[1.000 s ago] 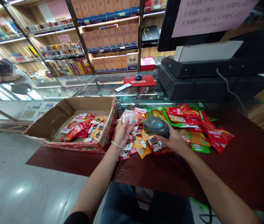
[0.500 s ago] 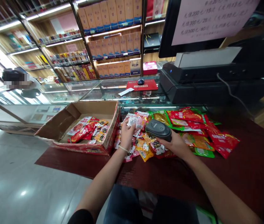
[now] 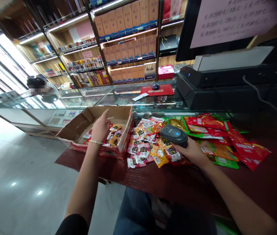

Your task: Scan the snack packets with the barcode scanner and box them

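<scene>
Behind a dark red table (image 3: pixel 167 186) run shelves (image 3: pixel 128 49) of boxed goods and a glass counter (image 3: pixel 128 98), and an open cardboard box (image 3: pixel 126 138) sits at the table's near left edge. Over the box hovers the left hand (image 3: pixel 101 126), fingers loosely spread with nothing seen in them, just above the small packets (image 3: pixel 114 139) lying inside. Close against the right wall of the box, a heap of loose packets (image 3: pixel 142 148) covers the table. Farther right of the box lie larger red and green pouches (image 3: pixel 209 124). The right hand (image 3: pixel 192 151) is closed round the handle of a scanner (image 3: pixel 174 134), held above the heap to the right of the box.

The scanner is dark grey and rounded, with 1 blue light on top. It looks rigid and fairly light, and the handle is the sound place to hold it. The small packets are sealed film, pink-white or orange-yellow with dark labels. They are probably very light, soft and a little slippery, so a flat pinch between thumb and fingers, or a hold on 1 sealed edge, would suit them best
</scene>
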